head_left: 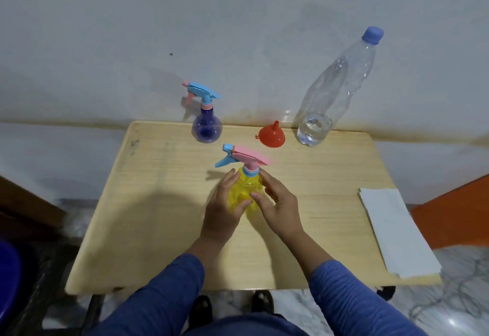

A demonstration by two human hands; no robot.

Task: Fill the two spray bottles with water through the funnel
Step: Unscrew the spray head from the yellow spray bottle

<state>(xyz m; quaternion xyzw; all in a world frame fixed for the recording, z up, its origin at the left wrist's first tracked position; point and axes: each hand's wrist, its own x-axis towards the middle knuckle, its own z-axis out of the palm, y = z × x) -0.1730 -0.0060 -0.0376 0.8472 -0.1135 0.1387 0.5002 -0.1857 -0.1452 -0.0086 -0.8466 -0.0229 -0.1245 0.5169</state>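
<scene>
While upright, sprayer between left hand, right hand

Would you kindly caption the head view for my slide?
Both hands hold the capped yellow spray bottle; funnel waits unused.

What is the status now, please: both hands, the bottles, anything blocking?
Left hand and right hand grip yellow spray bottle, sprayer head on. Purple spray bottle, funnel, capped water bottle untouched behind. Nothing blocking.
</scene>
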